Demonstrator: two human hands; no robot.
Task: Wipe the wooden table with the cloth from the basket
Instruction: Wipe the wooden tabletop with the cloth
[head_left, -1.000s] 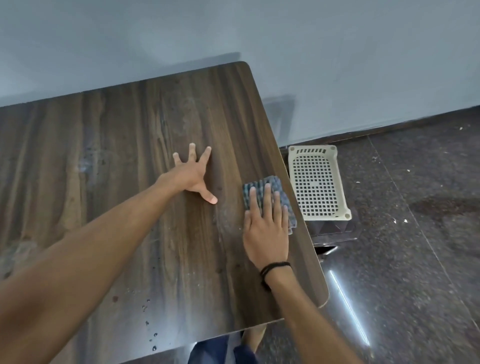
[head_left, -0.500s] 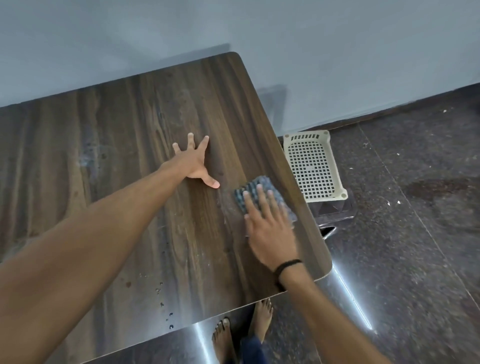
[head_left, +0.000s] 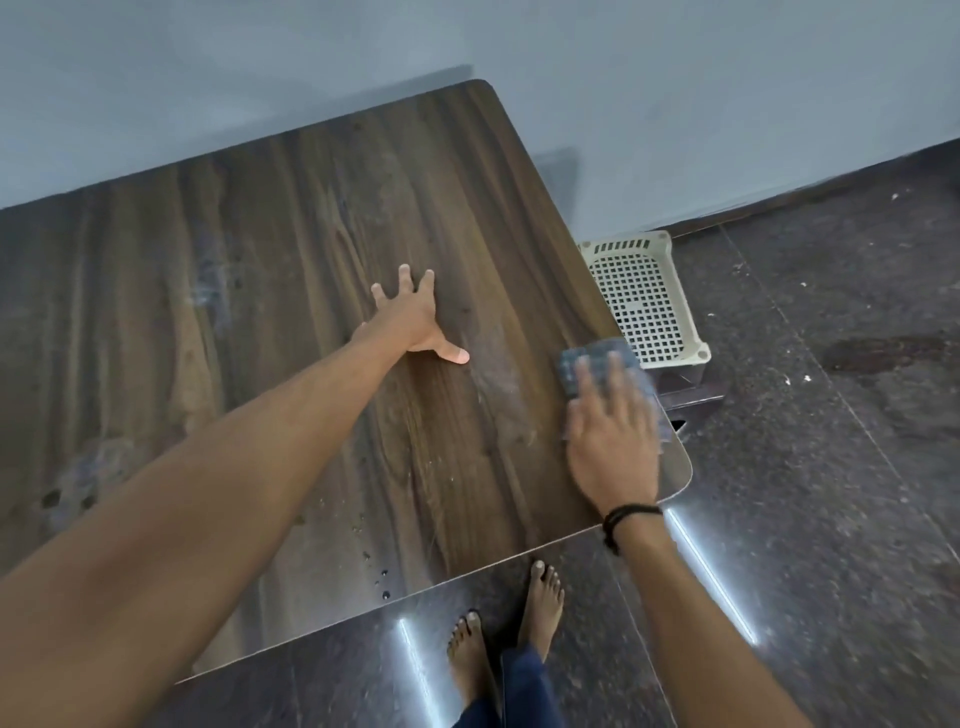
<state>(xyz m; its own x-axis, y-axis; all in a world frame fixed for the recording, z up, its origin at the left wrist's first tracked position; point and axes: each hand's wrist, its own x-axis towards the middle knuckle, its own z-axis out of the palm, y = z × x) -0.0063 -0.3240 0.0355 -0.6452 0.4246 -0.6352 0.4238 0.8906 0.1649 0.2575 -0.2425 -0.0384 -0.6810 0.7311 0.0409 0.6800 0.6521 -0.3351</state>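
1. The right hand (head_left: 613, 441) lies flat on the cloth (head_left: 597, 351), fingers straight and pressing down; it does not curl round the cloth. The hand is motion-blurred.
2. Change: over the last second the cloth has slid outward from further in on the table (head_left: 311, 234) to the table's right edge, close to the table's near right corner. Part of the cloth now appears to reach the edge itself.
3. The left hand (head_left: 410, 317) stays where it was, near the table's middle, palm down with fingers spread, holding nothing. It appears to brace the body.
4. The hands are well apart, both on the table.
5. The basket (head_left: 623, 244) sits on the floor just beyond the table's right edge, with nothing visible inside.
6. Meaning for the task: the cloth is out of the basket and wiping is under way. The stroke has run out to the table's edge, so the next stroke probably has to reverse inward.
7. Remaining work, as a judgement: pale smudges (head_left: 208, 291) on the table's left part and droplets (head_left: 384, 582) at the table's near edge look unwiped.
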